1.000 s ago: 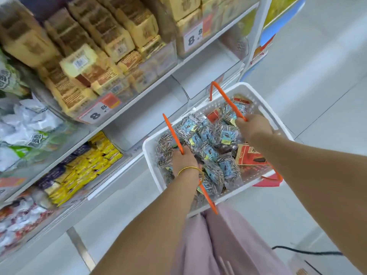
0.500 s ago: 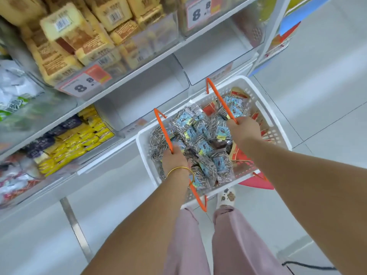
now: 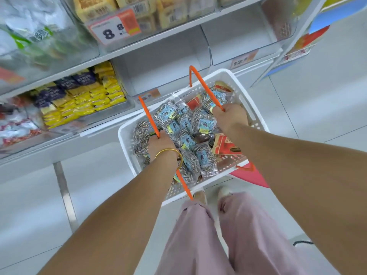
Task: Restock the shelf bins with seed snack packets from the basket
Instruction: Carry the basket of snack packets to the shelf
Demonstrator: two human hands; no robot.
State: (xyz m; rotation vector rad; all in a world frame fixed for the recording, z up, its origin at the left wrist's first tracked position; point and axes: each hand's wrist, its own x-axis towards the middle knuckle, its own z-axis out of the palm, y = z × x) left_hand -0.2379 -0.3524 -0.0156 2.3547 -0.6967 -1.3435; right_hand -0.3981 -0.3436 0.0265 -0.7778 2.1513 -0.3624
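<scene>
A white plastic basket (image 3: 256, 118) hangs in front of me, below the shelves. It is piled with clear seed snack packets (image 3: 204, 124) bearing blue labels, plus red packets (image 3: 226, 145) on its right side. My left hand (image 3: 161, 144) grips the left orange handle (image 3: 149, 116). My right hand (image 3: 231, 117) grips the right orange handle (image 3: 204, 88). Just beyond the basket are two clear shelf bins (image 3: 158, 64) with nothing visible inside.
Yellow and purple snack packets (image 3: 83, 96) fill the bin to the left. The upper shelf holds yellow boxes behind a price tag (image 3: 115, 28). A red object (image 3: 252, 176) lies under the basket's right corner. My pink trousers and shoes are below, on pale floor tiles.
The basket has dropped lower and come a little closer to the shelf front, both hands still holding its handles. My view has tilted down, showing my legs and feet.
</scene>
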